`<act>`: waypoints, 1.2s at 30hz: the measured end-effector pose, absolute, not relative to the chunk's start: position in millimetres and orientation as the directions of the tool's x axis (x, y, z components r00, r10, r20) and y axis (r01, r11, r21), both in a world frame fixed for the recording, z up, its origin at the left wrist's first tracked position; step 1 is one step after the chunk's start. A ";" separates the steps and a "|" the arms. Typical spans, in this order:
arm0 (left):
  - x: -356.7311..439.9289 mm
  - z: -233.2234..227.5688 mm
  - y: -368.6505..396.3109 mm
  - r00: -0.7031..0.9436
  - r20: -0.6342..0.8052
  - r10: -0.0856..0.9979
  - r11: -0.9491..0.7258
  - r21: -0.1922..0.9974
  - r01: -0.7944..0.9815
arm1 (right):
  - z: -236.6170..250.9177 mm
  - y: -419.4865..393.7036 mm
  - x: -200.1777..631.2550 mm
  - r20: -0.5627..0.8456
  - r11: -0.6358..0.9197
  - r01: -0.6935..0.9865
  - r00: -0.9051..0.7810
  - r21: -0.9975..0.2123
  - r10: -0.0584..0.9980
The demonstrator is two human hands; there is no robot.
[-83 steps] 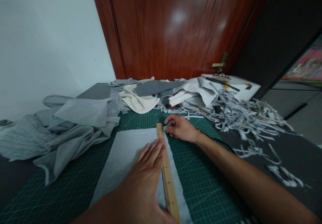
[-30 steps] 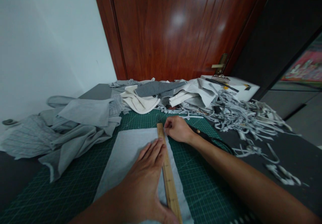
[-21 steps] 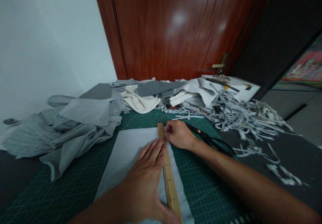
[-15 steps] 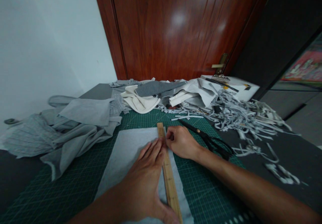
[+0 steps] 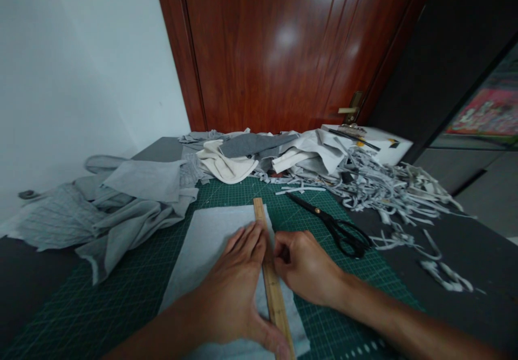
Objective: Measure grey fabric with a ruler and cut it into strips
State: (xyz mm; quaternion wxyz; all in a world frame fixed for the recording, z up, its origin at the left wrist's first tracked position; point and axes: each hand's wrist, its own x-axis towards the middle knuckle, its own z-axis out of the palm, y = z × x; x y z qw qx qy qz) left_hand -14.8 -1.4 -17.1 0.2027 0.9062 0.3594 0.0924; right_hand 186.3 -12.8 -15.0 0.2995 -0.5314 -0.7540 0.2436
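Note:
My left hand [image 5: 234, 290] lies flat, fingers spread, pressing a wooden ruler [image 5: 261, 217] onto a light grey rectangle of fabric [image 5: 210, 236]. The fabric lies on a green gridded cutting mat [image 5: 121, 306]. My right hand [image 5: 307, 265] is curled with its fingertips pinched against the ruler's right edge, about halfway along it and touching my left fingers. Whatever it may pinch is hidden. Black scissors [image 5: 335, 228] lie on the mat just right of my right hand.
A heap of grey cloth [image 5: 121, 203] covers the mat's left side. Folded cream and grey pieces [image 5: 226, 165] sit at the back. A pile of cut grey strips [image 5: 384, 187] spreads to the right, beside a white box [image 5: 376, 141]. A wooden door [image 5: 283, 52] stands behind.
My right hand has slid toward me along the ruler's right edge, from its far end to mid-length, uncovering the scissors. My left hand and the ruler have stayed in place.

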 end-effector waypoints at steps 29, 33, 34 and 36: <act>-8.3 -7.5 -5.0 0.680 -0.126 0.723 -0.590 0.400 0.701 | -8.8 -99.5 208.0 -0.175 0.130 0.568 -0.452 -0.813 0.875; -10.7 -8.3 -5.5 0.705 -0.099 0.702 -0.612 0.422 0.669 | 10.7 -72.8 222.0 -0.011 0.175 0.585 -0.300 -0.792 0.954; -11.3 -8.3 -5.6 0.711 -0.091 0.697 -0.616 0.432 0.659 | 12.0 -60.3 226.6 0.042 0.205 0.602 -0.273 -0.772 0.961; -12.2 -7.2 -5.8 0.709 -0.092 0.699 -0.606 0.449 0.656 | 9.9 -31.0 236.2 0.118 0.245 0.632 -0.238 -0.735 0.964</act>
